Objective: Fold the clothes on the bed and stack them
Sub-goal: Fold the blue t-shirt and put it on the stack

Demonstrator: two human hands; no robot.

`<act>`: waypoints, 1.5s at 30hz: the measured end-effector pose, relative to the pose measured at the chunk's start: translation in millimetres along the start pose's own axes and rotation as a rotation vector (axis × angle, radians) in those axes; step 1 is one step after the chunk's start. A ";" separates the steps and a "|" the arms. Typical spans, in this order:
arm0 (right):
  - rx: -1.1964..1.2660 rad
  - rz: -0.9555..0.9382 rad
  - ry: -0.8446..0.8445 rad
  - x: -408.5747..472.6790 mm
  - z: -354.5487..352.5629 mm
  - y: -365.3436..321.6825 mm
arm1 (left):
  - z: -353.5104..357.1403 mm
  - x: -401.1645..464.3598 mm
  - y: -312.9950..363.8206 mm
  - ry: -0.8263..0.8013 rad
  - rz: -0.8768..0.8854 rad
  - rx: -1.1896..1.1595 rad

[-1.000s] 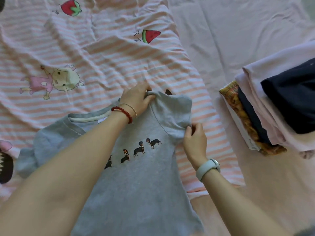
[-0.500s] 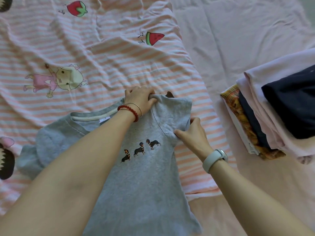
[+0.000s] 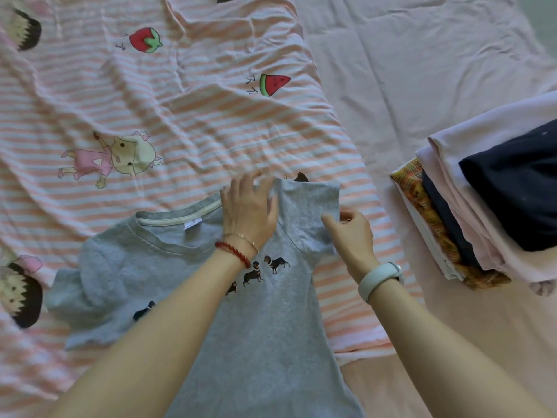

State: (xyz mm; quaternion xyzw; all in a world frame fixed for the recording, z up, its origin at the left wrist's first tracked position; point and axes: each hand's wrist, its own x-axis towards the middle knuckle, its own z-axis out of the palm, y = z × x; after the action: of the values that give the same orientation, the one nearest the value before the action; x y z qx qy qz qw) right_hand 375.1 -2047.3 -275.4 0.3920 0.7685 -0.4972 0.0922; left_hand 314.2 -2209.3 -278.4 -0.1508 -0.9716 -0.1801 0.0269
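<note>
Pressing flat with straight fingers, your left hand (image 3: 248, 212) rests on the grey T-shirt (image 3: 265, 321), spread over the striped cover (image 3: 180, 110) mid-bed. Your right hand (image 3: 351, 233) pinches its folded sleeve (image 3: 307, 212). Folded clothes (image 3: 482, 206) are stacked at the bed's right edge.

Single head-worn view, looking steeply down, close over the bed (image 3: 422, 70)

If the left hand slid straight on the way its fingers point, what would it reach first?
The left hand lies flat on the grey T-shirt, fingers pointing up the bed. Just past the fingertips the shirt's edge ends, so it would likely slide first onto the striped sheet. Beyond that the way looks free.
</note>
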 end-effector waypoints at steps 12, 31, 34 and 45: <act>-0.604 -1.119 -0.397 -87.5 32.0 3.1 | -42.8 -36.4 -61.4 -0.258 -1.022 -1.381; -1.106 -0.928 -0.404 -37.6 93.6 -24.4 | -27.6 -96.2 -59.9 -0.260 -0.781 -0.594; -1.262 -0.869 -0.506 -24.2 102.7 -21.9 | -38.1 -104.7 -66.6 -0.269 -0.841 -0.657; -1.191 -0.878 -0.271 -83.8 122.7 7.9 | -97.7 -192.9 -148.2 0.337 -1.144 -0.339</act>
State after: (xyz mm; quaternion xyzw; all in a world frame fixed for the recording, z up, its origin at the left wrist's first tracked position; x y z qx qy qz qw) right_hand 406.7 -2191.1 -296.3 -0.1311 0.9751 -0.0323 0.1757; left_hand 452.9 -2430.8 -258.4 0.4222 -0.8388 -0.3394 0.0548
